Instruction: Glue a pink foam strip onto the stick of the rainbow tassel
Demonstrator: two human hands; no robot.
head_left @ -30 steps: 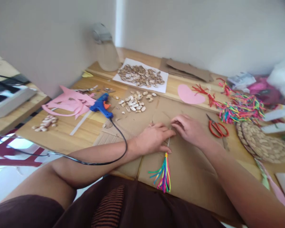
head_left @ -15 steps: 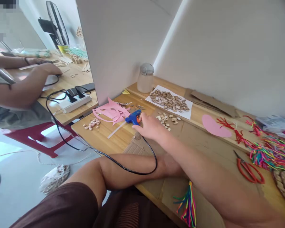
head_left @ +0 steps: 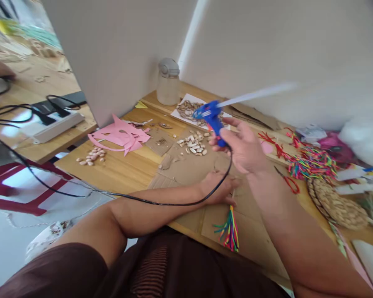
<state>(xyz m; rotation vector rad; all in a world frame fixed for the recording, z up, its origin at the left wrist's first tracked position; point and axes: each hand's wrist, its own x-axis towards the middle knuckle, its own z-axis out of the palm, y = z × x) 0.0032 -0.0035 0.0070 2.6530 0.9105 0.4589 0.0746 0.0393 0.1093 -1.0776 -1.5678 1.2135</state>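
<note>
My right hand (head_left: 244,142) is wrapped around the handle of a blue hot glue gun (head_left: 214,118), raised above the cardboard. A whitish glue stick (head_left: 255,94) juts from its back, and its black cord loops down across my left forearm. My left hand (head_left: 216,188) is low on the cardboard (head_left: 248,223), its fingers curled and slightly blurred. What lies between those fingers is mostly hidden. A multicoloured tassel (head_left: 229,231) lies just below them. Pale split shells or pits (head_left: 194,142) are scattered beyond my left hand.
Pink cut-out paper (head_left: 121,134) and a small heap of pinkish pits (head_left: 91,156) lie left. At the back stand a jar (head_left: 168,82) and shells on white paper (head_left: 186,99). Right are red-handled scissors (head_left: 291,185), colourful strings (head_left: 312,163) and a shell-covered piece (head_left: 335,203). A power strip (head_left: 54,126) sits left.
My right hand has lifted the glue gun off the table beside the pink paper and carried it right. My left hand has come into view, and the camera has turned right.
</note>
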